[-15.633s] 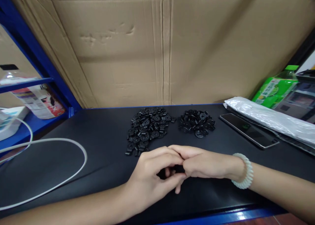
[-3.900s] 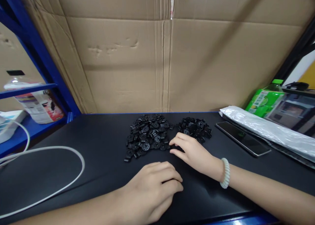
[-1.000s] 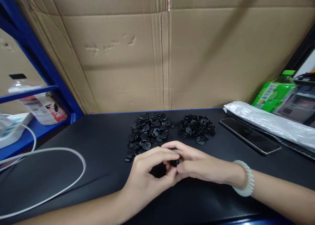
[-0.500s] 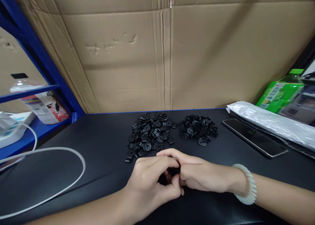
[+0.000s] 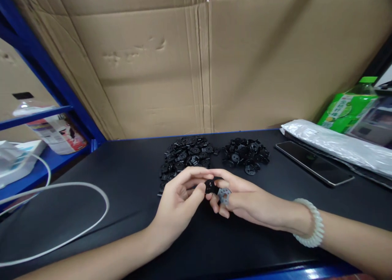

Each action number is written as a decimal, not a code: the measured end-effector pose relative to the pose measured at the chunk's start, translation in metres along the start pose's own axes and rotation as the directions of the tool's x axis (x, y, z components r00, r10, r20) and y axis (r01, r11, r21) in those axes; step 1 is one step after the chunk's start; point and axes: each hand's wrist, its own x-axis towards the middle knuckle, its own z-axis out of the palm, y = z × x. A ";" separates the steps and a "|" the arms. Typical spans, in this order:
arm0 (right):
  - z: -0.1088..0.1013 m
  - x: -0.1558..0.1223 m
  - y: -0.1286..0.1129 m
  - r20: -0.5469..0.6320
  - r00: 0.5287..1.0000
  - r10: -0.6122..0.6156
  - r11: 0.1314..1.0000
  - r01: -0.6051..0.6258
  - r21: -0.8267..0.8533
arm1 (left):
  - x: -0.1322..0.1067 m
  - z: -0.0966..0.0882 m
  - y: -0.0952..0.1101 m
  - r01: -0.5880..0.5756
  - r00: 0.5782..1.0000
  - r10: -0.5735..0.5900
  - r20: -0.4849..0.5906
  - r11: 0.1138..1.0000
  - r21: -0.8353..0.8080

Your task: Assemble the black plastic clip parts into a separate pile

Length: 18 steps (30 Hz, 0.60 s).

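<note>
My left hand (image 5: 179,202) and my right hand (image 5: 248,198) meet above the black table (image 5: 122,198). The left fingertips pinch a small black clip (image 5: 210,186). The right fingers pinch a small round black disc (image 5: 224,195) with holes, touching the clip. A white bead bracelet (image 5: 314,227) circles my right wrist. Behind the hands lie two heaps of black parts: a larger pile (image 5: 185,157) on the left and a smaller pile (image 5: 245,154) on the right.
A phone (image 5: 314,163) lies right of the piles, with a clear plastic bag (image 5: 337,147) and a green bottle (image 5: 349,108) behind it. A white cable (image 5: 61,214) loops at left. Cardboard (image 5: 199,67) walls the back; blue shelving (image 5: 39,112) holds a bottle at left.
Both hands have lifted slightly and opened apart, so the clip and disc between the fingertips now show; half a second ago they were hidden inside the closed fingers.
</note>
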 end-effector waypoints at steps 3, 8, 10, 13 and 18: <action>-0.003 -0.001 -0.001 0.042 0.999 0.006 1.000 -0.005 -0.025 | 0.003 -0.007 -0.003 -0.047 0.999 0.045 0.027 0.998 0.046; -0.004 -0.007 -0.008 0.051 0.997 0.063 0.978 -0.052 -0.203 | 0.000 -0.008 -0.003 -0.100 0.992 0.089 0.093 0.989 0.112; -0.009 -0.010 -0.015 0.034 0.999 0.007 0.884 0.010 -0.467 | -0.003 -0.007 -0.001 -0.124 0.986 0.105 0.128 0.981 0.149; -0.026 -0.011 -0.032 0.021 0.966 -0.259 0.471 0.146 -0.870 | -0.008 -0.006 0.001 -0.189 0.976 0.152 0.157 0.947 0.259; -0.073 -0.006 -0.063 0.046 0.807 -0.588 -0.053 0.018 -0.998 | -0.011 -0.004 -0.001 -0.304 0.941 0.197 0.274 0.846 0.437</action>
